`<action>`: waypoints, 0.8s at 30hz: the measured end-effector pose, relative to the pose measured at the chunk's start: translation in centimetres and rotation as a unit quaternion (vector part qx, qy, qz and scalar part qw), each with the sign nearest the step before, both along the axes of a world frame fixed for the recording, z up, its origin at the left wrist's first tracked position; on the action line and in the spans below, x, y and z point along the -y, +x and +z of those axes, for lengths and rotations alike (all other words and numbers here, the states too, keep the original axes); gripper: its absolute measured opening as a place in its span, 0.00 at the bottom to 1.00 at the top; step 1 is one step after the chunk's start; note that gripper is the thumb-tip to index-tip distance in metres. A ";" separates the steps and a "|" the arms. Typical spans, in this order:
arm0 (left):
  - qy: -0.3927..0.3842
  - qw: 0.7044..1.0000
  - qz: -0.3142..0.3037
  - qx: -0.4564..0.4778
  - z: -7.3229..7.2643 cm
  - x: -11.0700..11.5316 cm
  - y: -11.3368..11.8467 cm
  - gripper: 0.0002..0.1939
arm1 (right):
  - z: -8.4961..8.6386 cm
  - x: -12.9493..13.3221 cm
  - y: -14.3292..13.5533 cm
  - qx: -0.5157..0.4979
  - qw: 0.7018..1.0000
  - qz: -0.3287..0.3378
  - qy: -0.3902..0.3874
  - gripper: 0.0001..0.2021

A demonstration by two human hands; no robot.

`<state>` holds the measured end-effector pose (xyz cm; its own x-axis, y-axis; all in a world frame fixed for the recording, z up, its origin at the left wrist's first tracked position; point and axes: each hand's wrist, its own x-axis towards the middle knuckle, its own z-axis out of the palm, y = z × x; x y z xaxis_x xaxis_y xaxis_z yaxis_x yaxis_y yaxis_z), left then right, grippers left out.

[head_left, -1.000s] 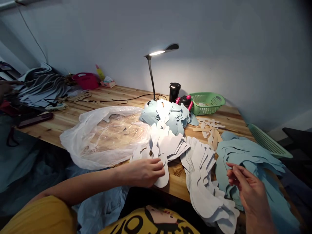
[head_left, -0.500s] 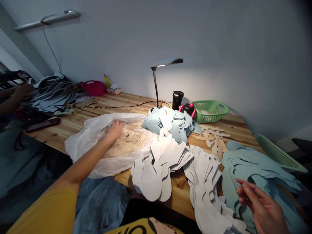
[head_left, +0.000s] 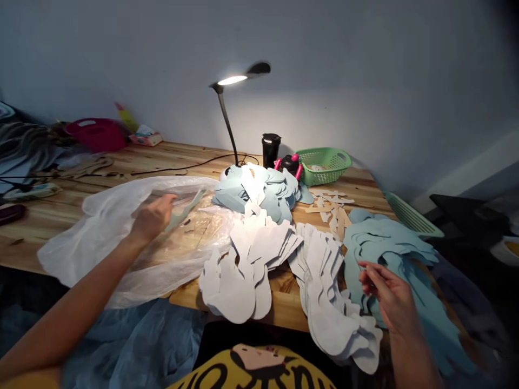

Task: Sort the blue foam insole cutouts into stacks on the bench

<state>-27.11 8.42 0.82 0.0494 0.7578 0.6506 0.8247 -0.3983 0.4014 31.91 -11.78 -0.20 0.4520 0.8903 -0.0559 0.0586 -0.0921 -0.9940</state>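
Note:
My left hand [head_left: 156,216] is closed over the open white plastic bag [head_left: 105,216], with a pale blue-green strip [head_left: 184,209] coming from its fingers. Clear film and tan flat pieces [head_left: 190,232] lie in the bag below it. My right hand [head_left: 385,292], its thumb and fingers pressed together, hovers before the light-blue cut pieces [head_left: 377,237]; anything between its fingertips is too small to make out. White curved cut sheets [head_left: 324,286] are fanned out to its left. Another stack of white cut pieces [head_left: 239,286] overhangs the table edge. Behind them is a heap of light-blue pieces [head_left: 279,189].
A lit desk lamp [head_left: 229,119], a black tumbler [head_left: 271,150] and a green basket [head_left: 326,167] stand at the back. Small tan and white offcuts [head_left: 332,208] lie before the basket. At the left are a pink basket [head_left: 97,135] and a tissue box [head_left: 146,138].
The view has swung right. My left hand has come up from the bag's contents, and the pale strip now shows beside it. My right hand keeps its pinched shape.

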 end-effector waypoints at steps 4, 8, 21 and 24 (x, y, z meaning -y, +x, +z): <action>-0.004 0.991 0.133 0.012 5.8 5.7 4.7 0.16 | 1.2 -1.4 -1.0 0.017 0.996 0.081 0.016 0.18; 0.068 0.989 0.133 -0.013 10.1 11.6 12.3 0.18 | 2.8 -2.2 -3.1 -0.001 0.983 0.182 -0.009 0.20; 0.079 0.865 -0.476 -0.139 2.0 20.3 33.0 0.15 | 1.3 0.5 -7.9 -0.146 0.969 0.199 -0.022 0.55; 0.000 0.949 -0.307 -0.078 0.2 18.5 29.8 0.22 | 0.9 2.1 -5.0 -0.079 0.972 0.211 -0.061 0.53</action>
<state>2.70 -10.05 1.00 0.5772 0.5559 0.5982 0.4876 -0.8222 0.2936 26.88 -13.92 0.66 0.0245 0.9770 -0.2120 -0.0367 -0.2110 -0.9768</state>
